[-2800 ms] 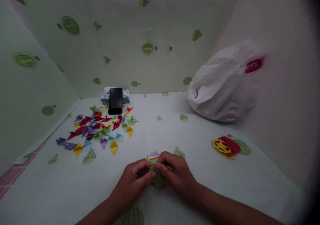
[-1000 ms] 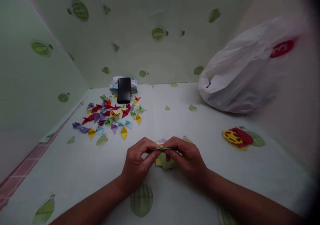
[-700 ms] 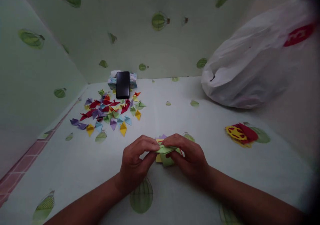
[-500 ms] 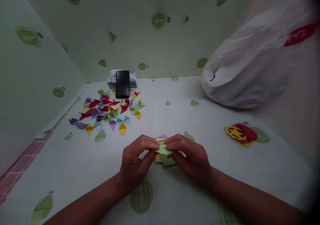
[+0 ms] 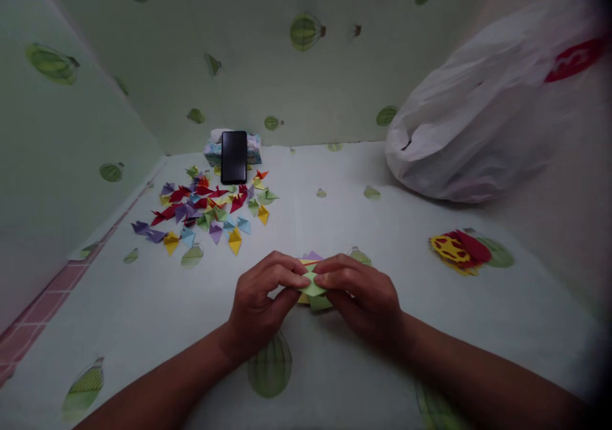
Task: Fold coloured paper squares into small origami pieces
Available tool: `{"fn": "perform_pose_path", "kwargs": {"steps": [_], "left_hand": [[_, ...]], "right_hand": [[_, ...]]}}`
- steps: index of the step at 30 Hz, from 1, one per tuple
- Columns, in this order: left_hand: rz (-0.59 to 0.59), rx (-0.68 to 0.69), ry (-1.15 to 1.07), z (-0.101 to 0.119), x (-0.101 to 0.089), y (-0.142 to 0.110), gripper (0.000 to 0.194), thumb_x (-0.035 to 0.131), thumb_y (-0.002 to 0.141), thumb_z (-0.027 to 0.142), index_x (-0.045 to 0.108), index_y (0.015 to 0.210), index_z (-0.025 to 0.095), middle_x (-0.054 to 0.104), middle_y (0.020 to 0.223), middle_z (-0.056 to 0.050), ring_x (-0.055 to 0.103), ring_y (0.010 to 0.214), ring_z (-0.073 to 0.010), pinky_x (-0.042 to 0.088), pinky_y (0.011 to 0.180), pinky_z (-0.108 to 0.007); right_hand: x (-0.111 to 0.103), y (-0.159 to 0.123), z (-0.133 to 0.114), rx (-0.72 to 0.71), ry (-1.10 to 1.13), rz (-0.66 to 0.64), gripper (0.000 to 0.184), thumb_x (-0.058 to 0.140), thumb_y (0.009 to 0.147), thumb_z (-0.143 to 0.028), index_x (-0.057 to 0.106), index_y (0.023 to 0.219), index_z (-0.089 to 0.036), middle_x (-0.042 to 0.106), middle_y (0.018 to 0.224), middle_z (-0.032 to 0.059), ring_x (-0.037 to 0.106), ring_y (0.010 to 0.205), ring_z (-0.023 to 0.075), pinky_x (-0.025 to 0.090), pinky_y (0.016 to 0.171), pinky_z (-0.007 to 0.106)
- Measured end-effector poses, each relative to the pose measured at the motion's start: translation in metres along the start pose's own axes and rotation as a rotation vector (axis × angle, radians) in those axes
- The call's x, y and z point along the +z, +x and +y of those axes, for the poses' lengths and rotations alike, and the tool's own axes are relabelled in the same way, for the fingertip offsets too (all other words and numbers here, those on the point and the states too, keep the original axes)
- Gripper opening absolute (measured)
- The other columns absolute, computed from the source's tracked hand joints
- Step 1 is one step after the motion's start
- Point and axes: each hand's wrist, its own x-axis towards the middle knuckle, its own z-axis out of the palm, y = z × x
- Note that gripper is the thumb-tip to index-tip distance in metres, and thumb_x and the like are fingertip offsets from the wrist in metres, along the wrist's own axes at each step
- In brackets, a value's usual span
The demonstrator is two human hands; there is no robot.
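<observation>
A small piece of light green folded paper (image 5: pixel 313 286) is held between my two hands, low in the middle of the view. My left hand (image 5: pixel 268 296) pinches its left side between thumb and fingers. On its right side, my right hand (image 5: pixel 361 296) does the same, and the fingertips of both hands nearly meet over it. Beneath and behind it lies a stack of coloured paper squares (image 5: pixel 321 303), with green, yellow, red and purple showing; my fingers hide much of the stack.
Several folded paper cranes (image 5: pixel 205 207) lie in a heap at the left. A phone (image 5: pixel 234 157) leans on a tissue box (image 5: pixel 254 149) behind them. Red and yellow cut-out pieces (image 5: pixel 459 251) lie at the right, below a large white plastic bag (image 5: pixel 468 124).
My fingertips have come closer together over the green paper, which now shows a narrower, more pointed shape. The whole view has shifted slightly.
</observation>
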Motion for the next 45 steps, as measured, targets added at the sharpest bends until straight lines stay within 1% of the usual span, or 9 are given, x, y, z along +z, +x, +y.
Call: {"fn": "perform_pose_path", "kwargs": {"steps": [4, 7, 12, 17, 24, 29, 34, 39, 45], "left_hand": [[0.047, -0.105, -0.136, 0.0, 0.0, -0.002, 0.016, 0.057, 0.089, 0.005, 0.064, 0.091, 0.02, 0.066, 0.093, -0.004, 0.064, 0.088, -0.0153, 0.051, 0.078, -0.029], [0.091, -0.344, -0.311, 0.002, -0.002, 0.0, 0.01, 0.052, 0.095, 0.016, 0.061, 0.097, 0.019, 0.065, 0.091, -0.003, 0.064, 0.08, -0.0144, 0.052, 0.074, -0.028], [-0.067, -0.629, -0.369, 0.005, -0.006, 0.004, 0.026, 0.052, 0.096, 0.034, 0.065, 0.086, 0.015, 0.059, 0.064, 0.001, 0.056, 0.058, -0.0103, 0.046, 0.059, -0.023], [-0.132, -0.653, -0.395, 0.008, -0.007, 0.008, 0.04, 0.047, 0.097, 0.043, 0.066, 0.077, 0.014, 0.058, 0.057, 0.0, 0.05, 0.049, -0.0088, 0.041, 0.049, -0.021], [-0.013, -0.712, -0.343, 0.011, -0.002, 0.012, 0.026, 0.061, 0.088, 0.034, 0.06, 0.07, 0.015, 0.06, 0.056, 0.002, 0.05, 0.042, -0.0061, 0.042, 0.043, -0.018], [0.079, -0.673, -0.176, 0.008, 0.001, 0.009, 0.022, 0.062, 0.087, 0.031, 0.061, 0.072, 0.015, 0.061, 0.056, 0.002, 0.053, 0.045, -0.0072, 0.045, 0.045, -0.018], [0.02, -0.642, -0.205, 0.006, 0.004, 0.006, 0.019, 0.061, 0.088, 0.029, 0.064, 0.076, 0.015, 0.061, 0.059, 0.002, 0.055, 0.049, -0.0081, 0.046, 0.049, -0.019], [-0.041, -0.697, -0.409, 0.005, 0.006, 0.007, 0.016, 0.071, 0.08, 0.028, 0.065, 0.085, 0.014, 0.065, 0.066, 0.001, 0.057, 0.056, -0.0099, 0.049, 0.055, -0.022], [-0.005, -0.692, -0.366, 0.004, 0.004, 0.008, 0.019, 0.067, 0.083, 0.032, 0.063, 0.076, 0.014, 0.059, 0.06, 0.002, 0.055, 0.056, -0.0096, 0.047, 0.056, -0.021]], "right_hand": [[-0.001, 0.0, 0.001, -0.018, -0.05, 0.029, 0.021, 0.055, 0.089, -0.003, 0.062, 0.096, -0.022, 0.068, 0.091, 0.0069, 0.068, 0.081, 0.0156, 0.057, 0.066, 0.027], [-0.002, -0.001, 0.004, -0.028, -0.1, 0.049, 0.021, 0.055, 0.089, -0.003, 0.063, 0.097, -0.021, 0.068, 0.091, 0.0074, 0.067, 0.079, 0.015, 0.056, 0.065, 0.026], [-0.001, -0.006, 0.004, -0.03, -0.207, -0.004, 0.016, 0.054, 0.093, -0.011, 0.065, 0.097, -0.022, 0.071, 0.092, 0.007, 0.068, 0.08, 0.0167, 0.056, 0.067, 0.027], [-0.001, -0.005, 0.003, 0.212, -0.138, -0.132, 0.017, 0.054, 0.096, -0.024, 0.069, 0.088, -0.023, 0.07, 0.076, 0.0029, 0.068, 0.07, 0.0164, 0.057, 0.066, 0.028], [0.0, -0.003, 0.01, 0.122, 0.008, -0.03, 0.017, 0.048, 0.096, -0.016, 0.063, 0.101, -0.023, 0.07, 0.095, 0.0065, 0.069, 0.079, 0.0168, 0.057, 0.069, 0.031], [0.002, -0.002, 0.012, 0.599, 0.354, -0.011, 0.019, 0.048, 0.099, -0.034, 0.057, 0.108, -0.019, 0.067, 0.074, 0.0006, 0.064, 0.056, 0.0121, 0.051, 0.055, 0.025], [0.004, 0.002, 0.007, 0.823, 0.566, -0.106, 0.025, 0.061, 0.091, -0.039, 0.056, 0.081, -0.017, 0.064, 0.064, -0.0015, 0.058, 0.043, 0.0086, 0.043, 0.044, 0.021], [0.006, 0.003, 0.005, 0.859, 0.581, -0.013, 0.025, 0.062, 0.09, -0.039, 0.056, 0.079, -0.017, 0.064, 0.063, -0.0023, 0.059, 0.043, 0.0087, 0.043, 0.043, 0.02], [0.008, 0.001, 0.005, 0.844, 0.735, -0.109, 0.028, 0.064, 0.089, -0.042, 0.052, 0.08, -0.018, 0.065, 0.066, -0.0013, 0.059, 0.046, 0.0093, 0.046, 0.046, 0.021]]}}
